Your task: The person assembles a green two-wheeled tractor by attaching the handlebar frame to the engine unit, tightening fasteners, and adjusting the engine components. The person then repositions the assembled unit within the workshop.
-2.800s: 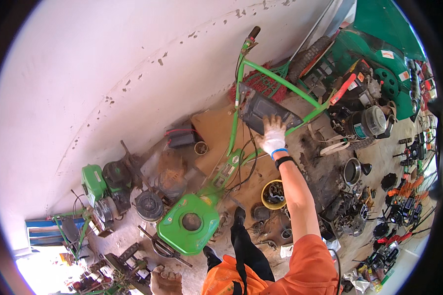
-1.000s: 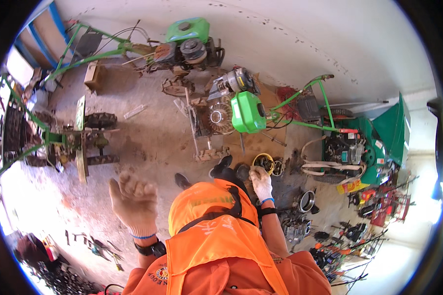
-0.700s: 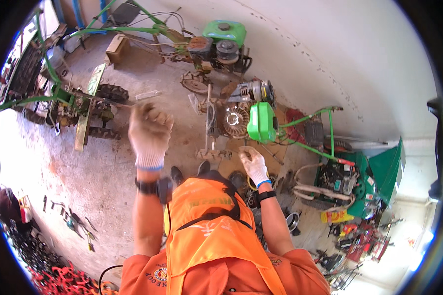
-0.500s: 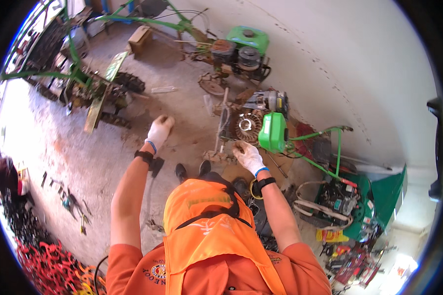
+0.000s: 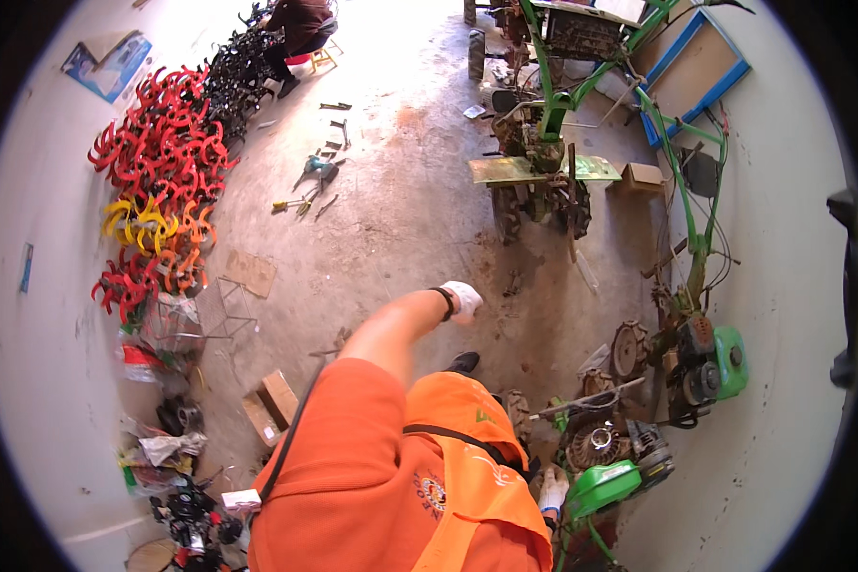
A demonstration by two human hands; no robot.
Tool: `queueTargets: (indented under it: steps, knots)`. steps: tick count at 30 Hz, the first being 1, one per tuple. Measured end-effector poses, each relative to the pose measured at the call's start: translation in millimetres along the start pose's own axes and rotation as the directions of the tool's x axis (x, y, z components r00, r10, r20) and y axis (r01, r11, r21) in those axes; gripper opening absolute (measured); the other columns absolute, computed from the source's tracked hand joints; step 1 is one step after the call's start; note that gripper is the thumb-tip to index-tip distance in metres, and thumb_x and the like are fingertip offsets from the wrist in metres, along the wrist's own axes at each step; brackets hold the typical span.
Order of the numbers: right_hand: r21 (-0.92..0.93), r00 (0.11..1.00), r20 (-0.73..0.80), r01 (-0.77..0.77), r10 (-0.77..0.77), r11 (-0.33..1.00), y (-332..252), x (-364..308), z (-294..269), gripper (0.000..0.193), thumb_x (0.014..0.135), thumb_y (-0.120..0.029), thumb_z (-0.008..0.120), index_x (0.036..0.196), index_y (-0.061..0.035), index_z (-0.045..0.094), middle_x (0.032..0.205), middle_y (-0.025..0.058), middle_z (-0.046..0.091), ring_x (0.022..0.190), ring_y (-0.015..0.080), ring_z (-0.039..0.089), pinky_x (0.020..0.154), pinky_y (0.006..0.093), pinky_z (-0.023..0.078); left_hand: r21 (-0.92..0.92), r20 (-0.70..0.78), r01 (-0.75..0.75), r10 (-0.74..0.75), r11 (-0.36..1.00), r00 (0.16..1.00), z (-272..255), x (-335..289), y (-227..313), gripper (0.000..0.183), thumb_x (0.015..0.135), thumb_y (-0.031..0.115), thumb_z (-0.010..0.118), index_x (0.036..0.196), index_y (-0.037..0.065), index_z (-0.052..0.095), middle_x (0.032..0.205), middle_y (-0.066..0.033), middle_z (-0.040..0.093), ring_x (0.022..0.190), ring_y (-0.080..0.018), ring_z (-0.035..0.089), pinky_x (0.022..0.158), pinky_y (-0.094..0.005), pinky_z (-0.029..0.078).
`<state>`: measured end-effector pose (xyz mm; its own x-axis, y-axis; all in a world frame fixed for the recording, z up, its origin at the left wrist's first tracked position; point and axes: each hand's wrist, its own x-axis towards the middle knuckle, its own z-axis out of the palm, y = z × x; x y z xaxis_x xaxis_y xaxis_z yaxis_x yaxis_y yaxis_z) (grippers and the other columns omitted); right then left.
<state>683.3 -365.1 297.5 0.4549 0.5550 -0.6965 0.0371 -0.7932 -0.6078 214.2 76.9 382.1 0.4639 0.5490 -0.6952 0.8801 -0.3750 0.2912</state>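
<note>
My left hand [image 5: 463, 301], in a white glove, hangs over the concrete floor in front of me. Its fingers look curled in, with nothing visible in them. Low on the right, my gloved right hand [image 5: 553, 488] is beside the green fuel tank [image 5: 604, 488] of a small tiller. Its fingers are small and partly hidden; whether they touch the machine is unclear. Just beyond the tank sits the bare engine with a round finned flywheel [image 5: 596, 444].
Another green tiller [image 5: 704, 367] stands by the right wall, and a third [image 5: 543, 181] farther ahead. Hand tools and a teal power tool [image 5: 319, 173] lie on the floor. Red curved blades [image 5: 162, 133] are piled at left. A person [image 5: 300, 29] sits at the back.
My view has swung to the left, bringing the blade pile and seated person into sight. The engine and my right hand now appear lower right; my left hand still looks free.
</note>
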Motion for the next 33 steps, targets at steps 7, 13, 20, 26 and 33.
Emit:
queueTargets:
  steps: [7, 13, 20, 26, 33]
  knots:
    - [-0.343, 0.952, 0.094, 0.306, -0.292, 0.888, -92.7, 77.9, 8.2, 0.037, 0.103, -0.029, 0.074, 0.127, -0.0001, 0.078, 0.121, 0.0215, 0.081, 0.11, 0.0352, 0.077, 0.1, 0.0451, 0.06, -0.925, -0.373, -0.314, -0.363, 0.212, 0.854, 9.8, -113.5, -8.3, 0.033, 0.111, 0.035, 0.067, 0.118, 0.003, 0.071, 0.096, -0.0019, 0.07, 0.084, -0.0129, 0.067, 0.078, -0.0323, 0.058]
    - [-0.38, 0.86, 0.228, 0.51, -0.456, 0.772, -188.4, 64.5, 82.1, 0.039, 0.104, -0.033, 0.072, 0.122, 0.001, 0.08, 0.113, 0.0228, 0.083, 0.106, 0.0376, 0.079, 0.096, 0.044, 0.059, -0.969, -0.101, -0.239, -0.773, -0.067, 0.627, 228.4, -190.3, -62.5, 0.023, 0.106, 0.032, 0.074, 0.109, 0.009, 0.077, 0.087, -0.0017, 0.071, 0.075, -0.0139, 0.065, 0.067, -0.0317, 0.054]
    - [-0.333, 0.922, 0.28, 0.355, -0.267, 0.874, -219.5, 27.1, 133.4, 0.036, 0.108, -0.025, 0.067, 0.131, 0.0008, 0.076, 0.123, 0.0217, 0.081, 0.114, 0.0343, 0.078, 0.1, 0.0431, 0.059, -0.892, 0.431, 0.382, -0.709, -0.241, 0.558, 376.1, -223.6, -74.1, 0.051, 0.097, 0.027, 0.074, 0.129, -0.013, 0.074, 0.121, -0.0265, 0.08, 0.112, -0.0355, 0.075, 0.097, -0.0454, 0.058]
    - [-0.328, 0.96, 0.218, 0.242, -0.176, 0.913, -240.7, 65.6, 178.5, 0.036, 0.105, -0.02, 0.069, 0.133, 0.0013, 0.076, 0.129, 0.0214, 0.08, 0.12, 0.0317, 0.077, 0.104, 0.0422, 0.059, -0.984, 0.176, 0.125, -0.716, -0.124, 0.676, 243.6, -126.0, -165.4, 0.032, 0.103, 0.025, 0.069, 0.118, -0.004, 0.07, 0.091, -0.013, 0.075, 0.074, -0.0247, 0.072, 0.067, -0.0405, 0.06]
    - [-0.11, 0.962, 0.211, 0.201, -0.175, 0.973, -366.8, 89.6, 290.3, 0.034, 0.108, -0.03, 0.069, 0.108, 0.0019, 0.079, 0.082, 0.0105, 0.076, 0.065, 0.0219, 0.07, 0.065, 0.0374, 0.059, -0.964, -0.248, -0.254, -0.61, 0.079, 0.752, -17.7, -28.7, -270.2, 0.04, 0.109, 0.026, 0.07, 0.131, -0.007, 0.068, 0.104, -0.0138, 0.076, 0.089, -0.0209, 0.074, 0.08, -0.0369, 0.063]
